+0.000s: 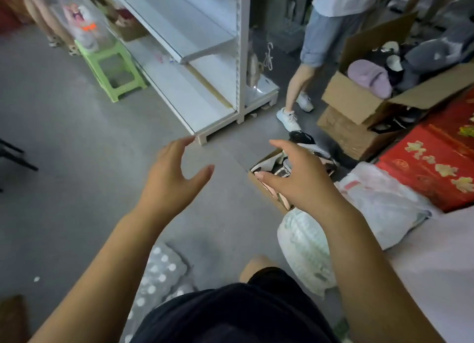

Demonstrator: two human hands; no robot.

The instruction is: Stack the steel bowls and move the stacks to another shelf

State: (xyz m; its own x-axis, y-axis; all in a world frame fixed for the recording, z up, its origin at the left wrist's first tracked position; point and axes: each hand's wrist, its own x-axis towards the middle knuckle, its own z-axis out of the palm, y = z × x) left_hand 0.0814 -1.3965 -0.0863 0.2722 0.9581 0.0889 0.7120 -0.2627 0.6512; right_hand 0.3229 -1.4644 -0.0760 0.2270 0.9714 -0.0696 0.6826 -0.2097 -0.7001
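Note:
No steel bowls show in this view. My left hand (174,173) is stretched out over the grey floor with its fingers spread and relaxed, holding nothing. My right hand (295,176) is held out beside it above a small cardboard box (259,182) of mixed items, its fingers also loose and empty. A white metal shelf unit (205,58) with bare shelves stands ahead of both hands, its base corner just beyond my left fingertips.
A green plastic stool (112,68) stands left of the shelf. A person (331,47) stands at the right of it, another person's legs at far left. Open cardboard boxes (359,99), a red box (433,163) and white plastic bags (307,247) crowd the right side.

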